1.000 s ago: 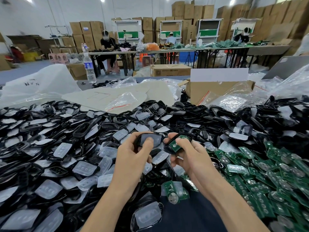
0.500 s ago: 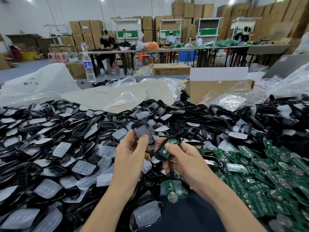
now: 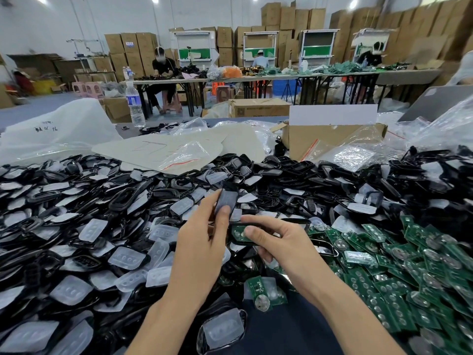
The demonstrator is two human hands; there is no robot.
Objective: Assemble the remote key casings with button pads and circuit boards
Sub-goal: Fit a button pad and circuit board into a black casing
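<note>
Pinching casing (image 3: pixel 227 201), left hand (image 3: pixel 202 245) (boarded casing (image 3: pixel 238 233), right hand (image 3: pixel 280 243))

water bottle (image 3: pixel 135 105) upright | open cardboard box (image 3: pixel 332 143) | stacked cartons (image 3: pixel 286 16) at back wall

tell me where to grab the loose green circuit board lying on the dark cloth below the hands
Probably pinch the circuit board across its two long green edges, coming straight down from above. It lies roughly flat on the dark cloth, apart from the heaps, so those edges look reachable. The round coin cell at its near end would likely be a slippery hold.
</note>
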